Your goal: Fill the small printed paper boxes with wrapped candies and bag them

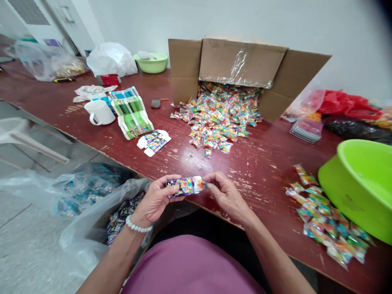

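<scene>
My left hand [159,197] is closed around a small printed candy box [183,186], dark purple with bright fruit-coloured pictures, held level near the table's front edge. Its white end flap stands open toward the right. At that open end, my right hand [226,194] pinches a small wrapped candy [202,184] with orange and red in clear film. Part of the candy is hidden by the fingertips. Beyond my hands, a heap of wrapped candies [220,118] spills from a cardboard box [241,61] lying on its side.
Flattened purple boxes [154,142] and green printed card sheets [133,116] lie left, beside a white mug [99,112]. A green basin [361,183] and more wrapped candies [330,222] sit right. Below the table's left edge, a plastic bag [88,228] holds filled purple boxes.
</scene>
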The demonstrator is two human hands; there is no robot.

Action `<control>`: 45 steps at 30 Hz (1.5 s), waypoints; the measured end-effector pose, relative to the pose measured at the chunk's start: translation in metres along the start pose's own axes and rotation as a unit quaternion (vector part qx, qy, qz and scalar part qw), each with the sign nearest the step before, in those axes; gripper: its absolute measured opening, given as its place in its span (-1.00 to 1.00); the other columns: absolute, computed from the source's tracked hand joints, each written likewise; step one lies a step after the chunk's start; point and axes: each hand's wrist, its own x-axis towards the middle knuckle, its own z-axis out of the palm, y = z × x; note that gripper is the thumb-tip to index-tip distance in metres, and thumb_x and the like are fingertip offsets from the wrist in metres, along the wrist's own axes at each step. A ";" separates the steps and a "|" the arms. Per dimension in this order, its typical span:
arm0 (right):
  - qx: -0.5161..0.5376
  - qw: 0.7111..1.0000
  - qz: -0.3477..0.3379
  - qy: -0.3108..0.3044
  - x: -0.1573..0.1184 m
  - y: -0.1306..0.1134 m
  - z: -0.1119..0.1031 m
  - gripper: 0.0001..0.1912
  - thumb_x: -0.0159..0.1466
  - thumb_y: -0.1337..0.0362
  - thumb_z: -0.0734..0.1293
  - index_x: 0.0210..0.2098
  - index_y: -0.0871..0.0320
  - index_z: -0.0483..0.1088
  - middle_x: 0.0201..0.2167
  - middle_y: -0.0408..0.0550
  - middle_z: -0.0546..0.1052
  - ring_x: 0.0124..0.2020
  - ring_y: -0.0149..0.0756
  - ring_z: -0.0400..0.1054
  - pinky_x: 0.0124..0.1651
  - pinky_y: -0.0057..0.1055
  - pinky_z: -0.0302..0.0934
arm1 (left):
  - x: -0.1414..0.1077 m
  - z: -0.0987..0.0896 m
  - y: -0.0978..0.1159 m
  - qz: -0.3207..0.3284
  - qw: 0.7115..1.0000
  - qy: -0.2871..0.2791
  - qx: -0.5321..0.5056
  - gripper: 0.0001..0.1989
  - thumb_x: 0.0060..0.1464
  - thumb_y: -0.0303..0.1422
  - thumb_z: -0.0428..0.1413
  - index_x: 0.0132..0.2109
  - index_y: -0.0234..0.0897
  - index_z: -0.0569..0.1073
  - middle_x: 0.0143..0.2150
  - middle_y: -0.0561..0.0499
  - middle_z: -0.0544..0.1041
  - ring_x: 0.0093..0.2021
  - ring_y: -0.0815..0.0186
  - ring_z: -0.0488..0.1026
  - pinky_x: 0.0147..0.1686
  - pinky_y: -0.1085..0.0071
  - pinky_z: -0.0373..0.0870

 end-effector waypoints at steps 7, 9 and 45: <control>-0.006 0.998 0.021 -0.065 -0.001 -0.015 -0.005 -0.82 0.30 0.33 0.25 -0.16 0.08 0.47 -0.26 -0.09 0.55 -0.25 -0.27 0.40 -0.19 -0.35 0.29 | -0.007 0.003 -0.008 -0.007 0.999 -0.042 -0.017 -0.58 -0.14 -0.48 0.40 -0.08 -0.32 0.53 -0.11 -0.11 0.60 -0.21 0.19 0.59 -0.27 0.27 0.60; 0.014 0.998 0.026 -0.064 0.000 -0.015 -0.004 -0.79 0.28 0.32 0.28 -0.11 0.08 0.45 -0.29 -0.09 0.55 -0.29 -0.29 0.41 -0.21 -0.35 0.31 | -0.009 0.006 -0.011 -0.009 0.998 -0.068 -0.006 -0.51 -0.15 -0.48 0.40 -0.02 -0.30 0.52 -0.06 -0.13 0.59 -0.19 0.19 0.58 -0.25 0.29 0.57; 0.309 0.936 0.160 -0.045 0.006 -0.014 0.018 -0.66 0.15 0.05 0.48 -0.24 0.15 0.42 -0.53 -0.22 0.50 -0.61 -0.48 0.34 -0.54 -0.54 0.19 | -0.007 0.029 -0.030 0.002 0.992 -0.097 0.084 -0.36 0.17 0.17 -0.03 -0.12 -0.37 0.54 -0.37 -0.11 0.58 -0.52 0.32 0.45 -0.51 0.43 0.42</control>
